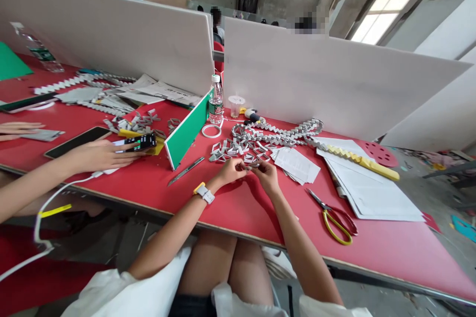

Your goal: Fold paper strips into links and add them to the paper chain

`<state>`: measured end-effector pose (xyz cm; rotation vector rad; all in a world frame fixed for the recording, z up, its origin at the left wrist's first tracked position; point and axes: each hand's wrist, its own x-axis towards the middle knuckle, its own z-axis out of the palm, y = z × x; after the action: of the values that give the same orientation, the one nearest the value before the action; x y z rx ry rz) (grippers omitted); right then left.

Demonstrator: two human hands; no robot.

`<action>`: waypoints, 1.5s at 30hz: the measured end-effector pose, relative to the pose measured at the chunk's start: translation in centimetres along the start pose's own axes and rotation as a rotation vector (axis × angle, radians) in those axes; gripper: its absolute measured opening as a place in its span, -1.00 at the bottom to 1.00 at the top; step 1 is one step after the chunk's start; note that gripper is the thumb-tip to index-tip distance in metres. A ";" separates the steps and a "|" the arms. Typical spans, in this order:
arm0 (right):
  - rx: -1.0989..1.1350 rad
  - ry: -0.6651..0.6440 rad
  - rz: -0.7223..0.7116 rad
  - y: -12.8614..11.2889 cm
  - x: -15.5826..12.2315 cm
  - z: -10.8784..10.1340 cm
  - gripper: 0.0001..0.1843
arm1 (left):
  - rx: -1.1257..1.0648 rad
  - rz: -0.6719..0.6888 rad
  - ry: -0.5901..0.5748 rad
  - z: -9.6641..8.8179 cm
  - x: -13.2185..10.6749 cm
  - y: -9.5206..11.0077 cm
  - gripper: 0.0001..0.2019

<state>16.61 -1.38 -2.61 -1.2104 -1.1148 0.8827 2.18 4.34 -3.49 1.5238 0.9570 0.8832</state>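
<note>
Where the green board (190,130) stands: a box cutter (186,172) lies just to its right on the red surface (238,210).
Left hand (230,171): fingertips pinching a small folded paper piece (253,165), over the surface, near the loose pile (241,147).
Right hand (267,176): fingertips closed on apparently the same piece.
Printed slips (298,164): stacked just beyond it.
Scissors (326,206): farther right, beside white sheets (383,198).

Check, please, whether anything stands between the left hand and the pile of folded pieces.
Nothing visible does. The pile lies just beyond the left hand. The green board stands to the left of the pile and the small papers lie to its right, neither of them between.
</note>
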 end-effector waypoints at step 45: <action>0.265 0.203 0.134 -0.1 0.0 0.7 -0.60 | -0.020 0.108 -0.117 0.0 -0.4 1.0 -0.64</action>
<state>15.88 -1.23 -2.55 -1.1343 -0.7360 0.9529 2.18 3.87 -2.48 1.6034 0.7857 0.8668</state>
